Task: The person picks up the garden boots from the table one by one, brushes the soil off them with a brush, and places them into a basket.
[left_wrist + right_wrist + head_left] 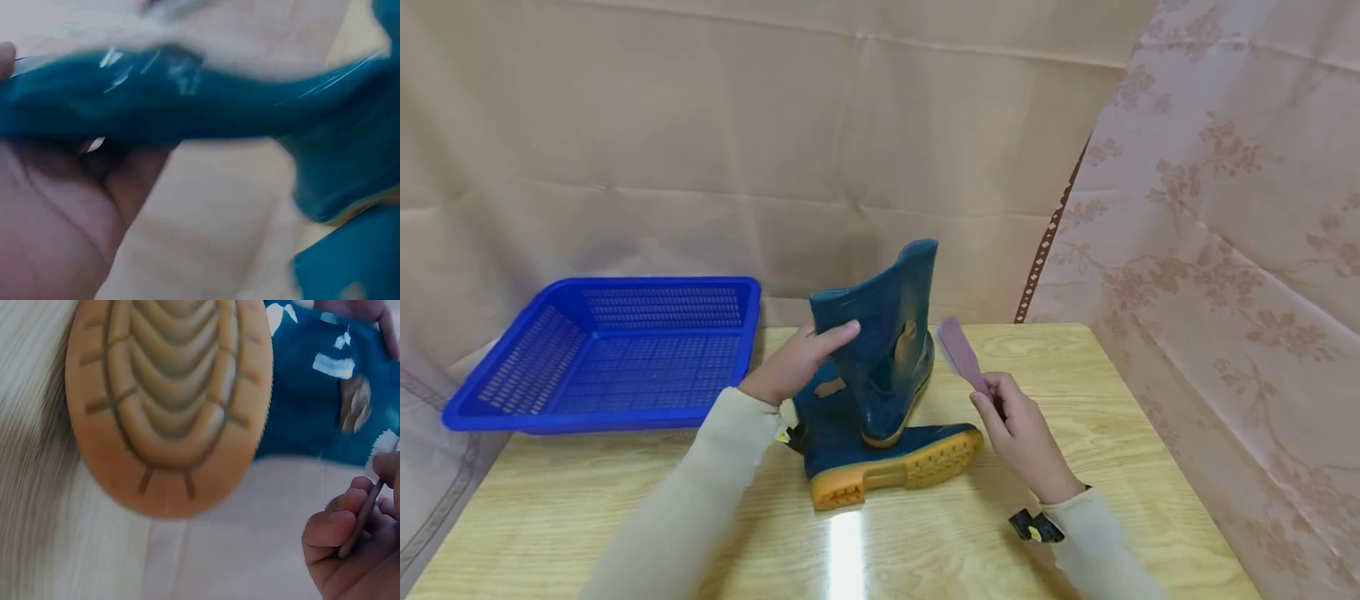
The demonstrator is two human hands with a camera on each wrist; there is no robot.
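My left hand (793,362) grips a dark teal rubber boot (880,325) by its upper shaft, thumb on the outside. This boot stands tilted, its toe over a second teal boot (887,471) that lies on its side with its yellow-tan sole towards me. Brown patches mark both boots. My right hand (1022,437) holds a brush (961,350) with a mauve handle by its lower end, just right of the held boot and apart from it. White bristles (382,447) show in the right wrist view, near the brown patch (355,403). Blur softens the left wrist view.
A blue plastic basket (748,333) with perforated walls stands at the back left of the wooden table (1112,450). Beige cloth (775,150) hangs behind, and a flowered cloth (1247,250) hangs along the right side.
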